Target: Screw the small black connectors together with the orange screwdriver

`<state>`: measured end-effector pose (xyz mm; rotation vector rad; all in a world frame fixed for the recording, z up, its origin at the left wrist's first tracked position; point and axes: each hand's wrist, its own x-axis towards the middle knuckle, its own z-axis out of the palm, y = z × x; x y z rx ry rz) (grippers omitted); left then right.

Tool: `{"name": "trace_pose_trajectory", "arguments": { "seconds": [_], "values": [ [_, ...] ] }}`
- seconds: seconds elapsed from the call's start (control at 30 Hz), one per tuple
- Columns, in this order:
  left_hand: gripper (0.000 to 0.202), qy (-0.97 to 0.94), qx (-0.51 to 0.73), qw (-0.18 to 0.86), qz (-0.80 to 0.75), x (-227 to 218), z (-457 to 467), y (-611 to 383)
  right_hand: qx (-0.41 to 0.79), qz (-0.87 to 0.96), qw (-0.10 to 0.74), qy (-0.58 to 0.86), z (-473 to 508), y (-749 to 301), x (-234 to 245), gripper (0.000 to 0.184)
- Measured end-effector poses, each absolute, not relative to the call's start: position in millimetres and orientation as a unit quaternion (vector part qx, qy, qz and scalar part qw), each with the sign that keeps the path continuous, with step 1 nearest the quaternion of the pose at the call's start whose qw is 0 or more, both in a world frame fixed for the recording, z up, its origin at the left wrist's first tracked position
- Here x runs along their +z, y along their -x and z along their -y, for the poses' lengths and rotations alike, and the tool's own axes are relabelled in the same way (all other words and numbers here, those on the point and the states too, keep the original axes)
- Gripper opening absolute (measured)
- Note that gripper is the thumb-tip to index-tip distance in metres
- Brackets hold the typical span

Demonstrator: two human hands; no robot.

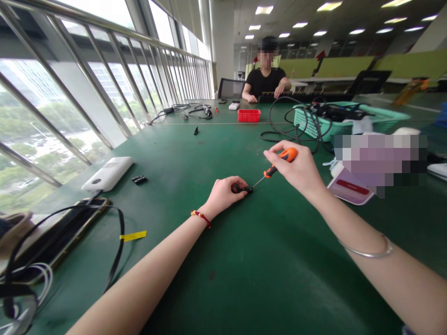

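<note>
My left hand (223,194) rests on the green table (244,260), fingers closed on a small black part (242,189) that it pins to the surface. My right hand (296,167) grips an orange-handled screwdriver (279,163) held at a slant. Its thin shaft points down-left and the tip meets the black part. A red cord bracelet is on my left wrist and a silver bangle on my right forearm.
A white power bank (108,173) and a small black piece (139,179) lie at left, with black cables and a strap near the left edge. A teal basket (349,122) of cables, a red tray (249,115) and a seated person (266,79) are farther back.
</note>
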<state>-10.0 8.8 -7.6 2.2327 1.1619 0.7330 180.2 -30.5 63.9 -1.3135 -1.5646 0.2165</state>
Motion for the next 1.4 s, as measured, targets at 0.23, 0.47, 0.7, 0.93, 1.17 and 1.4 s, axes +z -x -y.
{"name": "trace_pose_trajectory", "arguments": {
  "seconds": [0.23,0.47,0.7,0.93,1.17,1.4],
  "values": [
    [0.018,-0.823,0.265,0.261,-0.428,-5.8,-8.0,9.9,0.142,0.658,0.529,0.517,27.3,-183.2,61.5,0.023],
    [0.018,-0.815,0.271,0.273,-0.433,-7.3,-8.8,10.2,0.116,0.651,0.517,0.543,28.4,-179.9,62.7,0.019],
    [0.016,-0.812,0.276,0.276,-0.434,-6.9,-8.1,10.2,0.138,0.657,0.536,0.511,26.3,-179.3,58.1,0.03],
    [0.017,-0.814,0.277,0.275,-0.429,-7.6,-8.6,10.4,0.072,0.645,0.515,0.559,30.1,-177.9,60.7,0.018],
    [0.016,-0.811,0.274,0.277,-0.436,-9.8,-10.8,10.4,0.121,0.651,0.533,0.526,28.6,-179.0,56.2,0.026],
    [0.016,-0.811,0.274,0.287,-0.429,-7.8,-11.4,11.2,0.114,0.638,0.524,0.553,30.9,-175.4,61.1,0.016]
  ]
}}
